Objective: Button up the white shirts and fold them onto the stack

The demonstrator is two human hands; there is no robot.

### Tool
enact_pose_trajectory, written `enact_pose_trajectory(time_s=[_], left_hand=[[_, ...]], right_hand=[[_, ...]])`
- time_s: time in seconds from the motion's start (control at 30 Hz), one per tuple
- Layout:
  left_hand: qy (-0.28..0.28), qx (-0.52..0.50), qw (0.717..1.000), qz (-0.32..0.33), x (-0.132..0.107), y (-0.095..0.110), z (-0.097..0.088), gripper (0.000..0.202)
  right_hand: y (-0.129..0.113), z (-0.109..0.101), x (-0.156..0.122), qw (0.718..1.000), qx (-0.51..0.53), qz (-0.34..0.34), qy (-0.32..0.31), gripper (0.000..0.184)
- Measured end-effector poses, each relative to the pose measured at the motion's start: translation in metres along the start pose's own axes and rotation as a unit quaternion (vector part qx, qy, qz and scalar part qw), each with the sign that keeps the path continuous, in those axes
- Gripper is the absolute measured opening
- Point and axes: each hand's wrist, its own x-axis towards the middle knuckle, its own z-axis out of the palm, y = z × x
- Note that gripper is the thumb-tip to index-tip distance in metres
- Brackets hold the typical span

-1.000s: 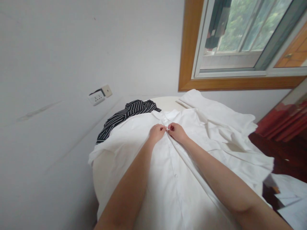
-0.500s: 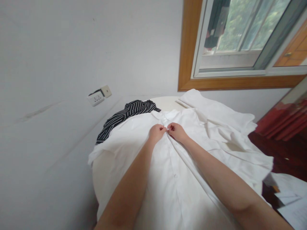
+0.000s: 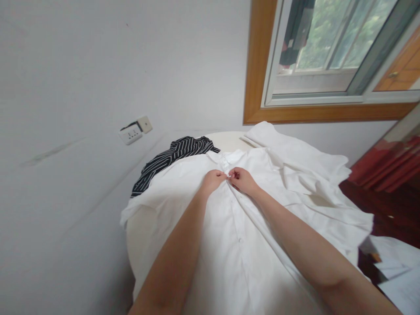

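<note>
A white button-up shirt [image 3: 216, 236] lies spread front side up, its collar at the far end. Just below the collar, my left hand [image 3: 214, 179] pinches the front placket. My right hand [image 3: 242, 180] pinches the placket's other edge, and the fingertips of both hands nearly meet. Whatever small button sits between the fingers is too small and covered to make out. Lower down, the front edges lie apart, with a button [image 3: 240, 240] showing on the left edge.
A round cream table [image 3: 226, 139] bears the shirt. Black striped cloth [image 3: 179, 150] lies at the back left, and more white cloth [image 3: 292, 146] at the back right. The wall with a socket [image 3: 130, 134] stands close on the left. Papers [image 3: 402, 284] are at the lower right.
Both hands stay at the placket. The left fingers have shifted very slightly; the shirt keeps its place.
</note>
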Motion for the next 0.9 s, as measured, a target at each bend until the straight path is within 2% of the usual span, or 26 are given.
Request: enact_pose_trajectory(time_s=[0.07,0.27,0.57,0.77,0.9], left_hand=[[0.002,0.011,1.0,0.011,-0.001,0.001,0.0,0.026],[0.0,0.022,0.999,0.033,-0.001,-0.001,0.0,0.022],[0.008,0.043,0.998,0.052,-0.003,0.0,0.0,0.016],[0.018,0.048,0.996,0.079,-0.004,0.0,-0.001,0.011],[0.01,0.093,0.993,0.076,-0.004,0.002,-0.001,0.012]], right_hand=[[0.001,0.0,0.0,1.0,0.021,0.007,-0.006,0.007],[0.009,0.004,0.006,0.998,0.049,0.038,0.005,0.02],[0.008,0.004,0.005,0.995,0.09,0.053,0.005,0.018],[0.003,0.003,0.004,0.993,0.095,0.071,0.0,0.011],[0.001,0.003,0.004,0.992,0.098,0.082,-0.004,0.011]])
